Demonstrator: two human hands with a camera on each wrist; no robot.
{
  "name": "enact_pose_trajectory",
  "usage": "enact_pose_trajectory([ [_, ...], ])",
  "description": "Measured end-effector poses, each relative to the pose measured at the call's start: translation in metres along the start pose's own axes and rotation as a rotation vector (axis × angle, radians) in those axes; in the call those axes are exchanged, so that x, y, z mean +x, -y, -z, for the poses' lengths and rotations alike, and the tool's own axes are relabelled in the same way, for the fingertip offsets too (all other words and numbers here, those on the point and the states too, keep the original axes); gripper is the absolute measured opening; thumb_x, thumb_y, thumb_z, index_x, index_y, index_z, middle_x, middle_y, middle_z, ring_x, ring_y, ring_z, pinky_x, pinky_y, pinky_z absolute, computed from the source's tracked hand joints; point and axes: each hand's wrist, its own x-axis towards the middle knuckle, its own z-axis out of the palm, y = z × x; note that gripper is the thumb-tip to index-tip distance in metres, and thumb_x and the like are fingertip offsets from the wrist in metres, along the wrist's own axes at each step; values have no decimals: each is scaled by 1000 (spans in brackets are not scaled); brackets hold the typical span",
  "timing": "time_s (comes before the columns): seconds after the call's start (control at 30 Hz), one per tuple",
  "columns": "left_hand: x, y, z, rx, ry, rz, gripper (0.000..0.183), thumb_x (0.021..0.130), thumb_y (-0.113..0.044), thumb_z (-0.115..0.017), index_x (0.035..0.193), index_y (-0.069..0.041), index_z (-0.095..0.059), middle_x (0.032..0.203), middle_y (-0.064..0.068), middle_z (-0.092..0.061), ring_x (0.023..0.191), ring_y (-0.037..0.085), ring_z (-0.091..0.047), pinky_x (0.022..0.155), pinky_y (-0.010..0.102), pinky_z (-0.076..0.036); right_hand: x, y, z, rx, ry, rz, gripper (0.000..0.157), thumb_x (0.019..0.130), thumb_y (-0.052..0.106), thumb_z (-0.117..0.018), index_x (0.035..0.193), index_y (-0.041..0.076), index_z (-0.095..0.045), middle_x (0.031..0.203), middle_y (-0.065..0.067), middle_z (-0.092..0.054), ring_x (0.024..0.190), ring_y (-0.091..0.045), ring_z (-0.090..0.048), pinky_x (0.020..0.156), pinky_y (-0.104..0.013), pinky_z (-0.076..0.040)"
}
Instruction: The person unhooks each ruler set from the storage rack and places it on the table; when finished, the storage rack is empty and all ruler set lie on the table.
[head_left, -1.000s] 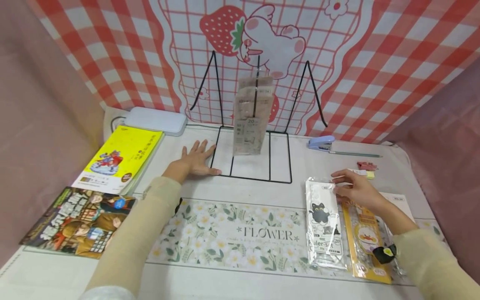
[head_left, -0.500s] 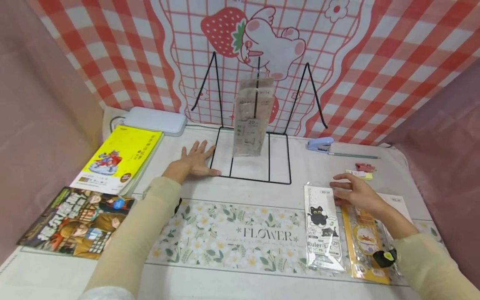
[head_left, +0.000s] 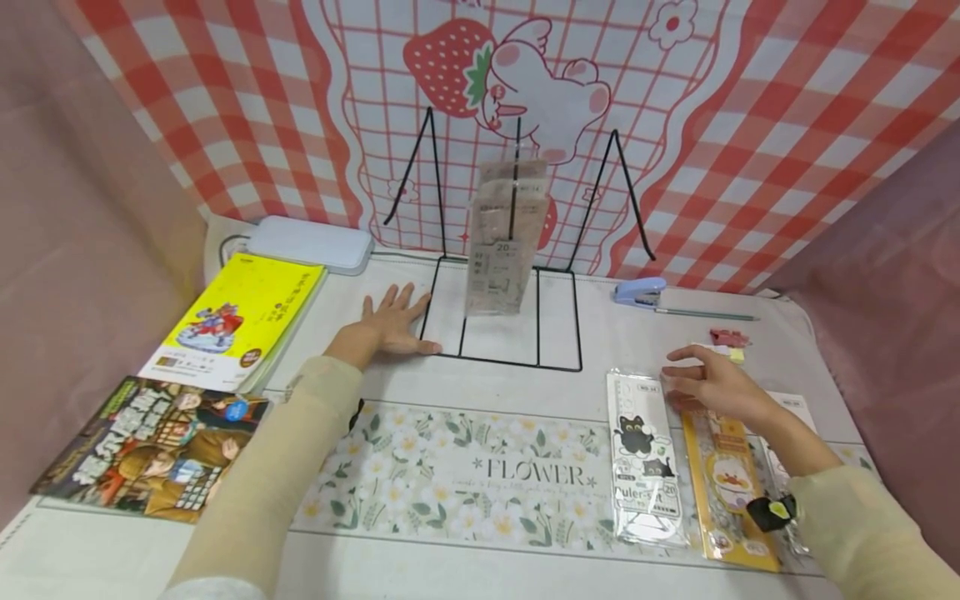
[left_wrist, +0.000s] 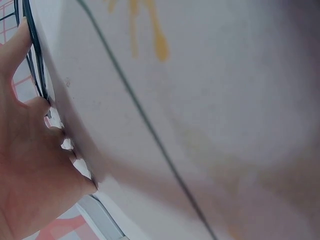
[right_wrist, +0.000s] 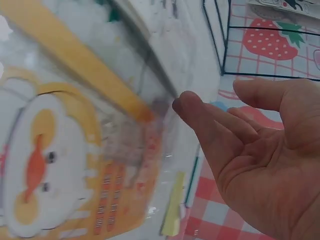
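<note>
My left hand lies with fingers spread at the left side of the black wire rack, the thumb touching its front left corner. A transparent pack of rulers with cats, marked "Ruler-set", lies flat on the table at right. My right hand hovers by its top right corner; thumb and fingers stand apart in the right wrist view, with nothing between them. Under this hand lies a yellow duck-printed pack, its top end partly covered. Similar packs hang on the rack's middle hook.
A third pack is partly behind my right forearm. At back right are a purple stapler, a pencil and a small pink item. Left stand a yellow book, a comic-covered book and a pale case.
The ruler pack has shifted slightly toward the front edge and the right hand's fingers have drawn a little away from it. The left hand has stayed at the rack.
</note>
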Motion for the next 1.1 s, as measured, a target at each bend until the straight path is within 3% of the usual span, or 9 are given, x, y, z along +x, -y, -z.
enact_pose_trajectory([
  [0.03, 0, 0, 0, -1, 1, -1, 103, 82, -72, -53, 157, -24, -2, 165, 11, 14, 152, 37, 15, 119, 68, 8, 5, -6, 1, 1, -7, 20, 51, 98, 27, -55, 138, 0, -37, 139, -29, -53, 96, -15, -73, 77, -33, -62],
  [0.13, -1, -1, 0, 3, 4, 0, 103, 82, -72, -53, 157, -25, -1, 165, 11, 14, 152, 36, 15, 119, 67, 8, 8, 5, 2, -5, -27, 70, 50, 99, 25, -54, 139, 1, -37, 140, -27, -53, 102, -22, -72, 80, -36, -61],
  [0.17, -1, -1, 0, 5, 5, -1, 103, 82, -72, -53, 157, -25, -1, 165, 11, 14, 152, 36, 15, 119, 67, 8, 8, 13, 3, 2, -24, 96, 50, 100, 24, -53, 140, 1, -36, 141, -27, -52, 106, -26, -71, 81, -37, -61],
  [0.37, 0, -2, -2, 11, 9, -4, 103, 82, -73, -53, 157, -25, 0, 165, 11, 14, 152, 36, 15, 119, 67, 9, 15, 74, -5, 64, -39, 290, 45, 101, 15, -48, 142, 0, -36, 144, -28, -48, 110, -9, -68, 85, -33, -60],
  [0.53, 1, -2, -3, 8, 20, 0, 103, 82, -73, -53, 157, -26, 0, 165, 10, 15, 153, 35, 15, 119, 66, 8, 34, 114, -24, 54, -118, 467, 45, 98, 12, -53, 140, 1, -41, 141, -23, -53, 123, -33, -60, 87, -21, -58],
  [0.6, 1, -1, -3, 9, 21, 4, 103, 82, -73, -53, 157, -26, 0, 165, 9, 15, 152, 36, 15, 119, 66, 9, 41, 130, -30, 58, -166, 532, 48, 97, 13, -57, 141, 3, -42, 142, -20, -54, 127, -34, -57, 92, -23, -56],
  [0.7, 1, 0, -3, 14, 15, 10, 103, 82, -73, -53, 157, -26, 1, 165, 9, 15, 153, 35, 15, 119, 67, 9, 49, 153, -37, 68, -240, 602, 56, 95, 12, -60, 145, 5, -38, 146, -17, -50, 133, -32, -51, 102, -35, -52],
  [0.83, 0, 0, -2, 12, 10, 2, 103, 82, -73, -53, 157, -26, 0, 165, 10, 15, 152, 36, 15, 119, 67, 9, 58, 176, -43, 116, -322, 638, 65, 93, 10, -62, 150, 7, -30, 151, -16, -44, 136, -33, -46, 109, -50, -45],
  [1.1, 0, 0, -1, 6, -5, 2, 102, 83, -71, -53, 157, -26, -1, 165, 10, 14, 153, 36, 15, 119, 67, 8, 69, 214, -50, 204, -385, 682, 62, 93, 8, -61, 148, 4, -31, 139, -21, -52, 127, -32, -53, 106, -47, -47],
])
